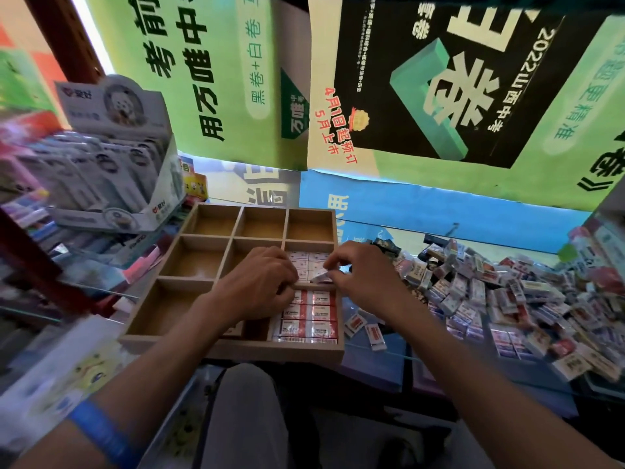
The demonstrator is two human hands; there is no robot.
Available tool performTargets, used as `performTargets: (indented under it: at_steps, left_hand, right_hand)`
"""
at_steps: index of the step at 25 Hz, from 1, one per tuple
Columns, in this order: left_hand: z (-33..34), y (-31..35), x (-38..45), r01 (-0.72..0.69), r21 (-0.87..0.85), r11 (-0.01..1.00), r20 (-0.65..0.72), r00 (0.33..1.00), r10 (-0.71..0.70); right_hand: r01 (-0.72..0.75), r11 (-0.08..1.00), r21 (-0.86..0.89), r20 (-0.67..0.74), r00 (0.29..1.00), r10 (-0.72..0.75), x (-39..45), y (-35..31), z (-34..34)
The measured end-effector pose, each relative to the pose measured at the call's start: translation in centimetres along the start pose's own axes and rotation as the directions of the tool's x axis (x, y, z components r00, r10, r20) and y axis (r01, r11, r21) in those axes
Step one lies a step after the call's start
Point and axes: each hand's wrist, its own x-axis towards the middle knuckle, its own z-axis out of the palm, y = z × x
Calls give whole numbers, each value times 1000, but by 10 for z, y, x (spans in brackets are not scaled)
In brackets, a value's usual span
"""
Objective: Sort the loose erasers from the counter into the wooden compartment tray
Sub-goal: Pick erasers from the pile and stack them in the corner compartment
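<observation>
Over the wooden tray point(189, 238), our right hand point(363, 275) pinches a white eraser point(320, 276) above its middle-right compartment; our left hand point(260, 286) rests curled beside it, its grasp unclear. Loose erasers point(507, 299) lie heaped rightward.

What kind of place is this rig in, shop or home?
Most likely a stationery shop counter. A big heap of packaged erasers lies loose on the glass counter, a retail display box of carded items stands at left, and exam-book posters hang behind the wooden compartment tray.
</observation>
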Motion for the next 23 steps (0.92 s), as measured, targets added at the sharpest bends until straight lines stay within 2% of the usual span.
performTargets:
  at_steps: [6,10,14,17,21,23]
  left_hand:
    - [4,-3,-6,23,59,998,-51,999,-20]
    - [10,-3,-9,25,21,999,-113,993,-23]
    - [11,-4,-10,31,-22,999,-131,991,-34]
    - [12,-1,-12,62,-58,996,-145,987,-69]
    - [8,7,-5,110,-42,993,-107,988,-114]
    - [5,17,-1,135,24,991,-98,986,-132]
  right_hand:
    - [-11,995,-103,134,991,24,7,3,12]
    - [84,939,-333,195,981,-18,4,3,15]
    - [161,892,-422,314,949,-23,-2,3,10]
    - [146,907,-394,244,968,-50,-7,4,13]
    - [131,898,-419,294,956,-2,-11,7,18]
    - [98,935,-340,194,981,-32,-14,8,19]
